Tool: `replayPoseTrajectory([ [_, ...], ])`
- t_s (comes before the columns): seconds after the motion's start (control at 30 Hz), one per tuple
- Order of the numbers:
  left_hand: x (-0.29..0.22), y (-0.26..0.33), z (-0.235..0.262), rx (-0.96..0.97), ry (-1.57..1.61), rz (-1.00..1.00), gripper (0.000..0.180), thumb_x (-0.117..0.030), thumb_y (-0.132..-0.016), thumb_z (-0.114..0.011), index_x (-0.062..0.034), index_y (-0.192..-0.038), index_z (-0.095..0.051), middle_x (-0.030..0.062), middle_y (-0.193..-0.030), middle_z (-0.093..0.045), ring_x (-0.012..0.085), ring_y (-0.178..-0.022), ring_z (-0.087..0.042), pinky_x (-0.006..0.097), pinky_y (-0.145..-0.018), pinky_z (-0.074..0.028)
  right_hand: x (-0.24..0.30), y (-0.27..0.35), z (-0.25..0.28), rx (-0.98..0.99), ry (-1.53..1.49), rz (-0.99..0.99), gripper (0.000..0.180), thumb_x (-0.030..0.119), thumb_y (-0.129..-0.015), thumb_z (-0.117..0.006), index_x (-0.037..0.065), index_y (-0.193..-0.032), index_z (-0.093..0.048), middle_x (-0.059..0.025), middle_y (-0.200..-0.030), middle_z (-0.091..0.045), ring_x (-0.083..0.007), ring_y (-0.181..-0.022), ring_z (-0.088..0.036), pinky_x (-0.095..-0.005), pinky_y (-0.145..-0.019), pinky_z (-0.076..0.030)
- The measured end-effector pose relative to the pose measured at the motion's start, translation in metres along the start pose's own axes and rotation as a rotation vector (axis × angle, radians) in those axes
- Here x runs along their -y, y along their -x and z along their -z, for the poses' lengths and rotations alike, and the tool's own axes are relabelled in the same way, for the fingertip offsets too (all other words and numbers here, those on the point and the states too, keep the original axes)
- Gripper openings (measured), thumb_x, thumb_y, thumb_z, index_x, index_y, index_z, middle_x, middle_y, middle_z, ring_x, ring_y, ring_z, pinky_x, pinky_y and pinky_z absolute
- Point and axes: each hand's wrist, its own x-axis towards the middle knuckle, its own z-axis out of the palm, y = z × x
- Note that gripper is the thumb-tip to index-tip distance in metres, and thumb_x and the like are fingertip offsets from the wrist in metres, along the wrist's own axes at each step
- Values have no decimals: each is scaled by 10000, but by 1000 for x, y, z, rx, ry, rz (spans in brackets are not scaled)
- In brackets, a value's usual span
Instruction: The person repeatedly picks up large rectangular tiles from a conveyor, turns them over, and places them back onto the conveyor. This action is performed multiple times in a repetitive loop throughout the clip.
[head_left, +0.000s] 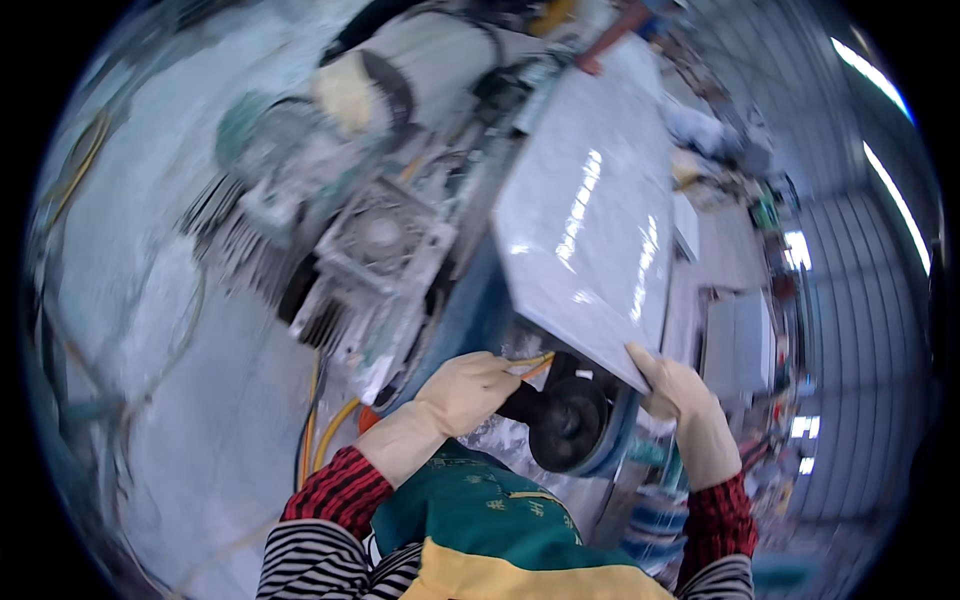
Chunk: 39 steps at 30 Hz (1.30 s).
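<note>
Lies straight ahead of both hands, as a glossy white slab [590, 220], with its long axis pointing away from the body toward the top of the view, and narrows to a corner at the near right. Reaches that corner with the right hand [675, 390], clearly the nearer of the two, gripping it with the slab stretching forward and to the left from there; cannot make out the fingers underneath. Sets the left hand [465, 390] below the slab's slanting near edge, apart from it, with fingers curled at the neck of a black round-headed object [568, 430]; cannot tell whether clasped about it or merely laid against it. Shows, below the slab's left side, a blue surface [475, 290]; cannot tell what bears the weight. Includes, at the far left edge, another person's hand [590, 66], touching or nearly touching the slab. Spreads out leftward into grey, dusty machinery [385, 240] and a yellow hose [333, 430] near the left forearm, and rightward into further pale slabs [735, 345], well apart from the right hand.
</note>
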Motion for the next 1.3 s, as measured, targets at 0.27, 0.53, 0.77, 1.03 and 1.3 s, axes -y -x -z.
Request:
replayPoseTrajectory([
  [0.27,-106,-133,5,-5,-298,-382,512,-125,-802,-674,-47,-1307,-661,171,-1265,-673,356,-1202,-647,509,-1001,-522,3,5,25,-136,-180,53,511,70,-807,-707,86,-1314,-647,-190,-970,-760,-409,-913,-742,-501,-774,-583],
  [0.53,-113,-197,-31,630,-735,51,273,-86,-899,-616,-189,-1150,-646,56,-1093,-748,345,-1019,-734,483,-776,-587,-27,26,-21,-419,-375,145,124,155,-800,-741,54,-851,-793,-161,-903,-785,-350,-890,-771,-484,-739,-594],
  [0.77,-112,-189,-15,693,-848,77,593,-45,-872,-636,-334,-1388,-666,74,-1268,-760,390,-1038,-748,486,-821,-612,-46,77,-113,-1394,-492,414,461,141,-873,-619,-56,-1290,-609,-190,-1237,-659,-323,-1148,-642,-419,-1057,-507],
  [1.03,-120,-162,-21,719,-893,-19,586,25,-865,-633,-205,-1399,-705,199,-1269,-748,370,-1159,-737,423,-965,-605,-89,125,-289,-1052,-1219,491,412,189,-952,-609,27,-1329,-648,-163,-1136,-726,-338,-1076,-719,-444,-914,-568],
  [1.3,-116,-157,-19,714,-919,46,544,32,-895,-598,-167,-1389,-707,192,-1292,-746,374,-1164,-740,413,-953,-608,-91,105,-305,-421,-1868,328,667,370,-946,-636,133,-1555,-501,-221,-1325,-710,-387,-1190,-708,-480,-1002,-570],
])
